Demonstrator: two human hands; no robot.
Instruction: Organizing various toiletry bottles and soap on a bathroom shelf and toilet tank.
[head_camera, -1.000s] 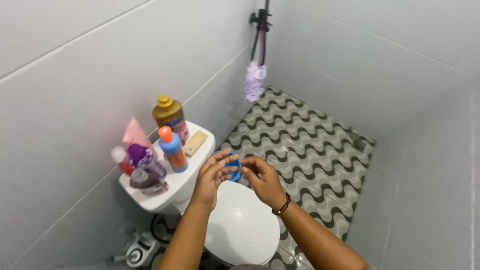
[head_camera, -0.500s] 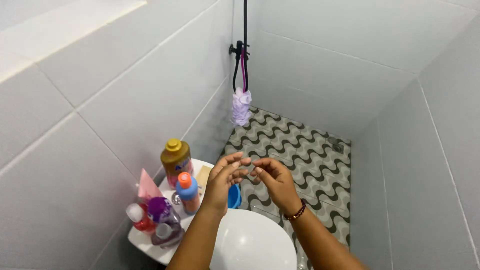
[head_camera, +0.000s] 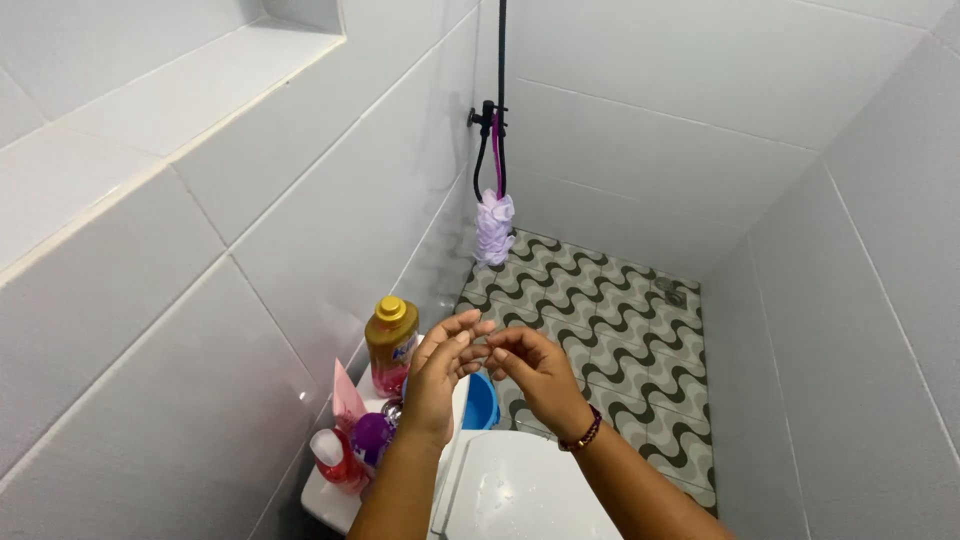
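Left hand (head_camera: 440, 372) and right hand (head_camera: 535, 370) raised together above the white toilet tank (head_camera: 330, 500), fingertips meeting with fingers loosely curled; whether anything is pinched between them cannot be told. A blue cup (head_camera: 482, 400) sits just below the hands at the tank's edge. On the tank: a gold-capped amber bottle (head_camera: 391, 345) with pink contents, a pink tube (head_camera: 346, 394), a purple-capped bottle (head_camera: 370, 436) and a red bottle (head_camera: 332, 460).

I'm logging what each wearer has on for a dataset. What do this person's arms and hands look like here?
Both forearms are bare, with no sleeves in view. The right hand has a thin beaded bracelet at the wrist, dark with reddish beads. The left hand and its wrist carry nothing. No gloves or rings show, and the fingernails look short and unpainted.
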